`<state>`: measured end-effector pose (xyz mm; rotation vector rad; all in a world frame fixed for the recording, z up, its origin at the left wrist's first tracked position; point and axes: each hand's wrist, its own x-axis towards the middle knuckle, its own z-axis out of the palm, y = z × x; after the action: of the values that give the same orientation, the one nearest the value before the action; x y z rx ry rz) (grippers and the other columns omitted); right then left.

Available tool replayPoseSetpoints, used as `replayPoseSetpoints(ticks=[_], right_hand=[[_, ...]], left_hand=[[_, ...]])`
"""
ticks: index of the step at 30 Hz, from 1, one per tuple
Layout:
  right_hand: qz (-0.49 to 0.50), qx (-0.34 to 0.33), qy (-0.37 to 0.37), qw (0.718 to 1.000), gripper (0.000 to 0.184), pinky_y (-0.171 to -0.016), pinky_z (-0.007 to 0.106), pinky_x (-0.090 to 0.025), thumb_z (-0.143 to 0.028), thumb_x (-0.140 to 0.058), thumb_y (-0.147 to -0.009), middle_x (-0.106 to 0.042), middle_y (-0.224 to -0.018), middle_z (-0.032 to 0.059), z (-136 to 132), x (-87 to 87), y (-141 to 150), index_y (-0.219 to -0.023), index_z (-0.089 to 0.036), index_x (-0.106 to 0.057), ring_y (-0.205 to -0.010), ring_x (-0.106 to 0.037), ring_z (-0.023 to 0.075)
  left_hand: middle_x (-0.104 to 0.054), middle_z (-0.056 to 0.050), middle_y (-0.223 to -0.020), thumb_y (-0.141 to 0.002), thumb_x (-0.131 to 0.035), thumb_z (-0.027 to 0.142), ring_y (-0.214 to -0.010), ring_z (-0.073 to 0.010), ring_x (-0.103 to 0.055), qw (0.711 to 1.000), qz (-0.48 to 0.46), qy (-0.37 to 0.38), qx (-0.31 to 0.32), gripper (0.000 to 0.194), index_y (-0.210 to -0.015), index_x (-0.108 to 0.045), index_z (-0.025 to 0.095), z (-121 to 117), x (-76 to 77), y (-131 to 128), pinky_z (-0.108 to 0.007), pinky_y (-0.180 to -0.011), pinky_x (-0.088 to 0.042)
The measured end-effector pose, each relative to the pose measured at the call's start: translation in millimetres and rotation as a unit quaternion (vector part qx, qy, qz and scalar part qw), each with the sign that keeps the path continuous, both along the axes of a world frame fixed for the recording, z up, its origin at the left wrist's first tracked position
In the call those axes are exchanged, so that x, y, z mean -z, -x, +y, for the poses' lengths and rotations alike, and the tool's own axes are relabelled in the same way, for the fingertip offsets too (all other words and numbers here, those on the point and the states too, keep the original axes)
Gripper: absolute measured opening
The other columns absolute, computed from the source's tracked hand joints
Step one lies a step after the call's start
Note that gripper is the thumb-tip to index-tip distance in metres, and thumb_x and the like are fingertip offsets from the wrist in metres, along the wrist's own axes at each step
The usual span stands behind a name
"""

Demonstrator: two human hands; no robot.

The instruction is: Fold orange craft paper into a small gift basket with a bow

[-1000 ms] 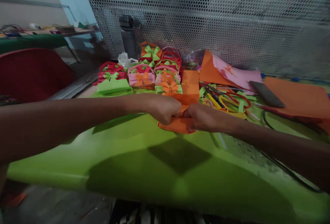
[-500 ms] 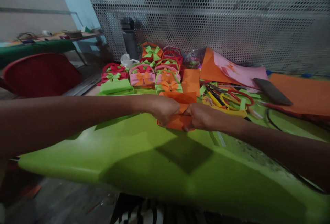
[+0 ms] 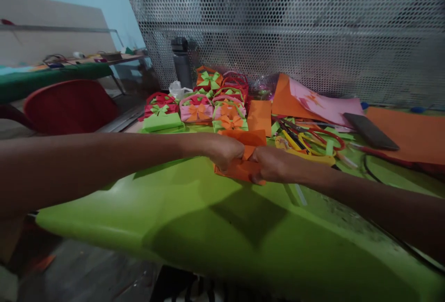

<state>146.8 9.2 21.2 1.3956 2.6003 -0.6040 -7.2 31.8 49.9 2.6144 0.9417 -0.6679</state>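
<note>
My left hand (image 3: 224, 150) and my right hand (image 3: 273, 163) meet above the green table (image 3: 194, 218), both closed on a folded piece of orange paper (image 3: 239, 168). The fingers pinch the paper from either side, and its lower edge hangs just over the table top. Part of the paper is hidden behind my knuckles. Right behind the hands sit several small paper baskets with bows (image 3: 208, 102) in pink, red, green and orange.
Scissors and paper scraps (image 3: 306, 139) lie to the right, with a dark phone (image 3: 370, 130) and orange and pink sheets (image 3: 313, 100) beyond. A dark bottle (image 3: 181, 63) stands by the perforated metal screen (image 3: 295, 28). A red chair (image 3: 67, 107) is at left.
The view has shifted slightly to the left and down; my hands stay together on the orange paper, which sits a little lower and more crumpled between the fingers.
</note>
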Motion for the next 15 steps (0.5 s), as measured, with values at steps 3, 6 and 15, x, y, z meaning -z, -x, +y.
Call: replayPoseSetpoints(ticks=[3,6,15], right_hand=[[-0.006,0.006,0.0,1.0,0.014,-0.046,0.022,-0.026,-0.024,-0.061,-0.062,-0.054,-0.058,-0.0011,-0.7,-0.4,0.9,-0.074,-0.017,-0.063,-0.053,-0.049,0.0119],[-0.007,0.005,-0.003,1.0,0.011,-0.045,0.023,-0.026,-0.023,-0.06,-0.062,-0.054,-0.058,-0.001,-1.5,-0.7,1.2,-0.072,-0.017,-0.062,-0.052,-0.049,0.012],[-0.008,-0.003,-0.016,1.0,0.025,-0.047,0.024,-0.03,-0.027,-0.062,-0.062,-0.059,-0.068,0.0025,0.3,2.2,2.1,-0.084,-0.017,-0.063,-0.059,-0.053,0.016]], left_hand=[[-0.046,0.003,-0.051,-0.059,-0.056,0.01,-0.046,-0.0099,-0.037,1.0,0.017,-0.012,0.013,0.018,-0.075,-0.064,0.013,-0.8,-0.1,-1.9,-0.023,-0.044,-0.028],[-0.042,0.004,-0.05,-0.059,-0.057,0.01,-0.045,-0.0093,-0.035,0.999,0.023,-0.017,0.022,0.016,-0.073,-0.064,0.014,-0.2,1.0,-3.0,-0.023,-0.044,-0.026],[-0.047,0.002,-0.055,-0.059,-0.056,0.008,-0.048,-0.0098,-0.036,0.999,-0.012,-0.027,0.022,0.018,-0.074,-0.063,0.014,-3.7,-1.4,-2.4,-0.023,-0.045,-0.027]])
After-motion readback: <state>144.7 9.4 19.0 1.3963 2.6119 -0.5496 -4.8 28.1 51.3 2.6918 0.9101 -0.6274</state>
